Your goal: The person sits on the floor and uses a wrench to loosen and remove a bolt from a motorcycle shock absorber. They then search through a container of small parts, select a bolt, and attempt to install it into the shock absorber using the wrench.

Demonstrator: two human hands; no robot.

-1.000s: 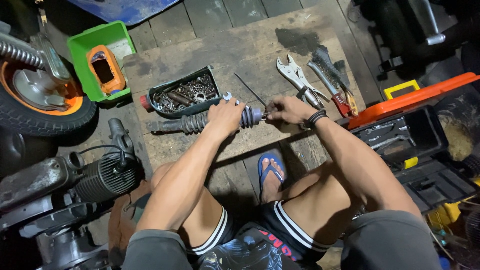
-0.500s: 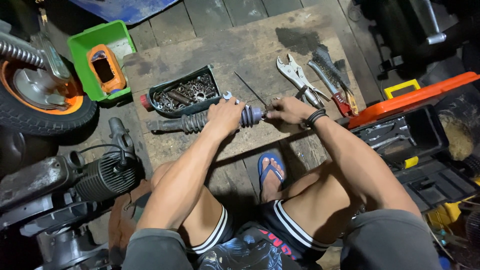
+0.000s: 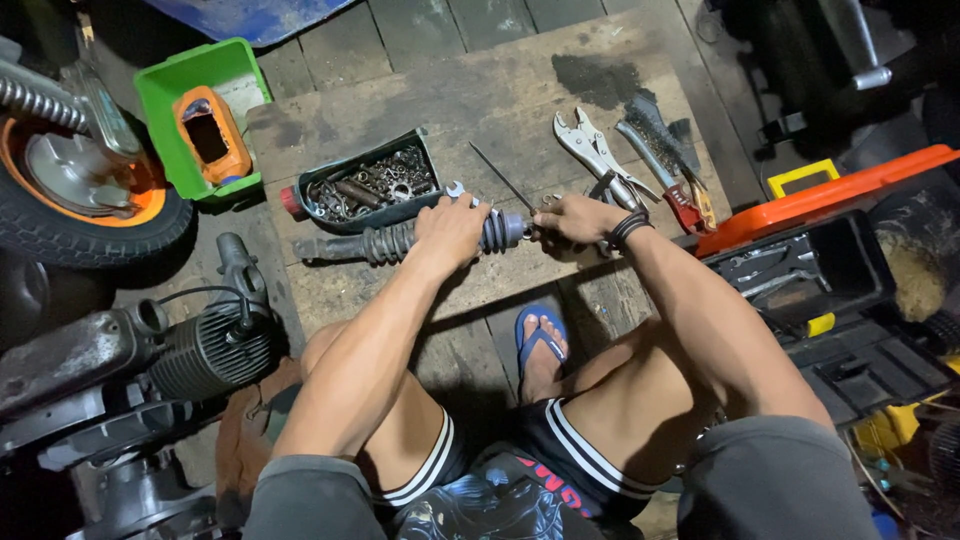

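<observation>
A long dark shaft with ribbed rubber boots [image 3: 372,242] lies across the wooden floor in front of me. My left hand [image 3: 450,228] is closed around its middle, with a shiny wrench head showing just above my fingers. My right hand [image 3: 577,217] grips the shaft's right end beside the last ribbed boot [image 3: 500,231]. A thin metal rod [image 3: 500,176] lies on the boards just behind my hands.
A dark tray of nuts and sockets [image 3: 368,186] sits behind the shaft. Locking pliers [image 3: 592,150], a wire brush [image 3: 655,132] and red-handled pliers [image 3: 688,212] lie right. A green bin [image 3: 196,110], wheel [image 3: 75,200], engine [image 3: 170,350] and open toolbox [image 3: 830,270] surround me.
</observation>
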